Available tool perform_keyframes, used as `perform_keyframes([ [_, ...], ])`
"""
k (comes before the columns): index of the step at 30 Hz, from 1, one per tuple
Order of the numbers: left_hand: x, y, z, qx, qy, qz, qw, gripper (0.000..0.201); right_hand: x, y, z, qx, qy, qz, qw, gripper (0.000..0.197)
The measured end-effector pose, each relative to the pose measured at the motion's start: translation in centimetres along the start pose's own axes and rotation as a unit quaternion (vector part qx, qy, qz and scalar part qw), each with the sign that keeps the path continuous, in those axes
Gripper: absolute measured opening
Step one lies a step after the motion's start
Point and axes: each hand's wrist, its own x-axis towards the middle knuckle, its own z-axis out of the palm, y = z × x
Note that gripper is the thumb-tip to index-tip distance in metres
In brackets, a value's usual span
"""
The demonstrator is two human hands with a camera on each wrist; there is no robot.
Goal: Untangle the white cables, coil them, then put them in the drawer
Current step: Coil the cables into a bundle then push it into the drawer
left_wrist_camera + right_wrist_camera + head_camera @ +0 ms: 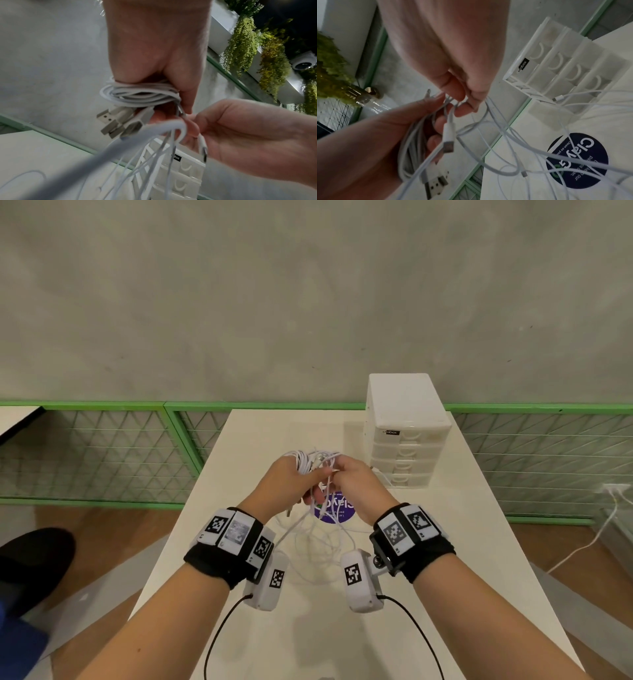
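Two hands met above a white table [479, 542] in the head view: the left hand [286, 479] gripped white cables [310, 462], the right hand [354, 479] pinched a strand, near a closed drawer unit [407, 436]. The left wrist view showed fingers curled round a coil [139, 94], USB plugs [118, 121] protruding. The right wrist view, somewhat blurred, showed loose strands [513, 155] trailing, seemingly over a round purple sticker [583, 152].
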Motion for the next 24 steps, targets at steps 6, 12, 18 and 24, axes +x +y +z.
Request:
perform_keyframes([
  [6,-0.3,0.2,-0.3,-0.041,-0.009,-0.006,0.999,0.026,-0.9,0.3,0.2,0.082,-0.016,-0.063,0.995,0.015],
  [12,-0.5,0.1,-0.7,-0.121,0.024,-0.022,0.992,0.035,-1.7,-0.7,0.2,0.103,-0.109,-0.110,0.983,0.027],
  [18,-1.1,0.2,-1.1,-0.123,0.015,-0.016,0.992,0.044,-1.2,0.2,0.8,0.091,-0.070,-0.100,0.988,0.023],
  [24,-1.3,0.0,-0.7,-0.077,-0.029,-0.017,0.997,0.051,-0.6,0.7,1.8,0.052,0.037,-0.064,0.996,0.046],
])
